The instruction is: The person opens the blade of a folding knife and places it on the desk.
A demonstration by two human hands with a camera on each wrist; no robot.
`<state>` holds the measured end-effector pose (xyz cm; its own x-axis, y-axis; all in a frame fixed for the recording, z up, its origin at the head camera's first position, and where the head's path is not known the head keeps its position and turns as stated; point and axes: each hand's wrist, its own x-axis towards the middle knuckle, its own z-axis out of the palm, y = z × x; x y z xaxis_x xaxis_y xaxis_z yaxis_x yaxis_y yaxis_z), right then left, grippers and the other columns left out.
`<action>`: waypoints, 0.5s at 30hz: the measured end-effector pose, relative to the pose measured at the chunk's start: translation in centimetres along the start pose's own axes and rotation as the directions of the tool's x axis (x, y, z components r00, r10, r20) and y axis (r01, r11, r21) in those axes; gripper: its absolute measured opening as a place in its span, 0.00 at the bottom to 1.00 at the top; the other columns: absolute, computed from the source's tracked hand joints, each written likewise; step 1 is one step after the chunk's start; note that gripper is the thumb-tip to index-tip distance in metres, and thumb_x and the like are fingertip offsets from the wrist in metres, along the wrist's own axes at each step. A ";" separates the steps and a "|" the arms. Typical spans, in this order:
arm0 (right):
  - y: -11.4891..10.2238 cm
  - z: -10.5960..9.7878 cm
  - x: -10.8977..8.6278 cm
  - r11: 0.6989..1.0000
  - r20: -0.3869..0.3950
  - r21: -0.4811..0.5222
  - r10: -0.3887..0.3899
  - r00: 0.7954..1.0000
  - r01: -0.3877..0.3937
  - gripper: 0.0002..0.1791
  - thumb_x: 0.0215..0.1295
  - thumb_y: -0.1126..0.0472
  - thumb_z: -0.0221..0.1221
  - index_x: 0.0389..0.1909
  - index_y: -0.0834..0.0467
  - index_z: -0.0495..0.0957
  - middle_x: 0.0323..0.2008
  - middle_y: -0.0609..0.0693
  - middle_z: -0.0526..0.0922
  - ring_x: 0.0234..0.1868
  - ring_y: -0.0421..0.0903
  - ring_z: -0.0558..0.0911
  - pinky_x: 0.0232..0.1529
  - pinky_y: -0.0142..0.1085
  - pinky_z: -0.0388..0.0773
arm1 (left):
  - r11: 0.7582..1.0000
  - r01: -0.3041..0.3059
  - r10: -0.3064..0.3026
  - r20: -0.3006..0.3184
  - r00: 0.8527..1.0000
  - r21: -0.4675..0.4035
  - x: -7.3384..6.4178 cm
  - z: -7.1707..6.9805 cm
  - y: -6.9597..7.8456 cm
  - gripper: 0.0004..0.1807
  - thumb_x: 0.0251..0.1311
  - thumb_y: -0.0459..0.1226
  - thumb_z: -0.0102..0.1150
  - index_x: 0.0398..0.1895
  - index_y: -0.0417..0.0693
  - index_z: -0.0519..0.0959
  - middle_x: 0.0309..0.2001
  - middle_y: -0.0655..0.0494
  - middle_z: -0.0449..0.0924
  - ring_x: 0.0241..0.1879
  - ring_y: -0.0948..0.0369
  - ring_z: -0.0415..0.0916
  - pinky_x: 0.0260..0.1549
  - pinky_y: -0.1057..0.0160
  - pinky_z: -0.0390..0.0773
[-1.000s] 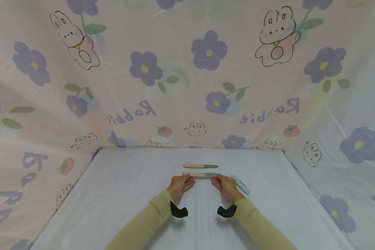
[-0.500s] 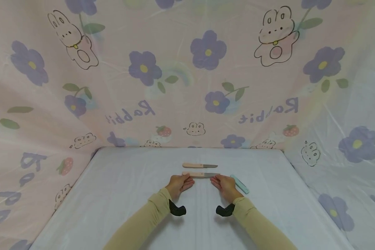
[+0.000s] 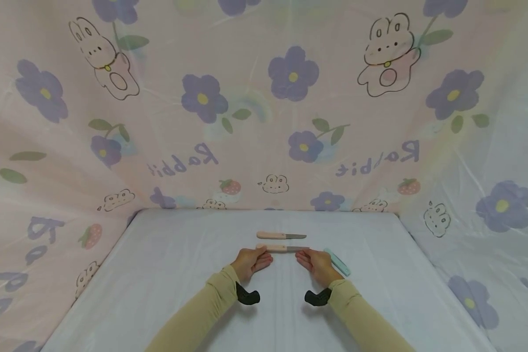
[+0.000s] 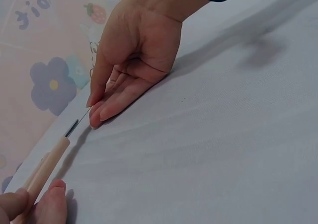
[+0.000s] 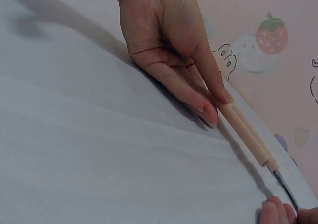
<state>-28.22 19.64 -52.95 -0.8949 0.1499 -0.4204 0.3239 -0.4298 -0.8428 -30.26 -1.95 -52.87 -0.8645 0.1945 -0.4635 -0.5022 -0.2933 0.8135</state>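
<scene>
Head view: Showing little change from half a second ago; seeing hands, table and backdrop slightly lower in view. Holding near knife at both ends as before, with blade now appearing thinner. Pinching handle end with left hand, thumb uppermost. Pinching blade tip with right hand, thumb likewise uppermost. Closing thumb and fingertips onto near knife at each end; extending remaining fingers inward below. Reaching forward with both arms, in yellow-green sleeves, with black mounts at wrists. Placing near knife level and crosswise, handle to left, on near side of far knife, lying parallel. Lying slanted just beside right hand: teal bar. Reading on backdrop: "Rabbit", twice, mirrored; plus partly legible lettering at left side.

Left wrist view: Gripping handle between thumb and fingers of left hand at lower left, partly cut off. Pinching blade tip in right hand above, with other fingers stretched below. Holding near knife clear of table, with shadow apart from handle. Reading at upper left: part of "Rabbit", mirrored.

Right wrist view: Pressing left thumb on handle end, with other fingers extended beside it. Pinching blade in right fingertips at lower right, mostly cut off.
</scene>
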 end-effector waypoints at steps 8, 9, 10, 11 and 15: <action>0.0 0.1 0.0 0.999 -0.049 -0.017 0.034 0.998 -0.035 0.20 0.68 0.67 0.51 0.56 0.75 0.65 0.39 0.63 0.80 0.42 0.53 0.82 0.46 0.40 0.78 | 1.000 0.005 -0.005 -0.017 1.000 0.013 -0.1 0.1 0.1 0.18 0.64 0.35 0.55 0.49 0.26 0.72 0.41 0.36 0.80 0.39 0.53 0.81 0.43 0.59 0.79; 0.0 0.2 0.0 0.999 -0.052 -0.017 0.034 0.998 -0.035 0.20 0.68 0.67 0.52 0.56 0.75 0.65 0.39 0.63 0.81 0.42 0.53 0.82 0.46 0.40 0.78 | 1.000 0.006 -0.006 -0.019 1.000 0.013 -0.1 0.1 0.1 0.18 0.64 0.35 0.55 0.49 0.26 0.72 0.40 0.36 0.80 0.39 0.53 0.81 0.43 0.59 0.79; 0.0 0.3 0.0 0.999 -0.055 -0.015 0.032 0.998 -0.033 0.20 0.67 0.67 0.53 0.56 0.76 0.66 0.38 0.63 0.81 0.42 0.53 0.82 0.46 0.40 0.78 | 1.000 0.008 -0.008 -0.021 1.000 0.012 -0.2 0.1 0.1 0.19 0.64 0.35 0.55 0.49 0.26 0.72 0.40 0.37 0.80 0.39 0.53 0.81 0.43 0.59 0.79; 0.0 0.4 0.0 0.999 -0.060 -0.012 0.030 0.998 -0.031 0.20 0.66 0.68 0.53 0.55 0.76 0.66 0.38 0.63 0.81 0.42 0.53 0.83 0.46 0.40 0.78 | 1.000 0.008 -0.008 -0.021 1.000 0.010 -0.2 0.1 0.2 0.19 0.64 0.35 0.54 0.49 0.26 0.72 0.39 0.37 0.80 0.39 0.53 0.81 0.43 0.59 0.79; 0.1 0.4 0.2 1.000 -0.062 -0.012 0.013 0.998 -0.014 0.21 0.65 0.69 0.54 0.55 0.77 0.66 0.35 0.63 0.82 0.39 0.53 0.83 0.45 0.40 0.79 | 1.000 0.012 -0.011 -0.024 1.000 0.011 -0.2 0.2 0.2 0.18 0.64 0.36 0.54 0.49 0.26 0.72 0.39 0.38 0.81 0.40 0.53 0.81 0.43 0.60 0.79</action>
<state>-28.50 19.25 -52.96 -0.8698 0.1987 -0.4516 0.3402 -0.4213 -0.8407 -30.23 -1.88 -52.55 -0.8590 0.1757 -0.4809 -0.5119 -0.2811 0.8117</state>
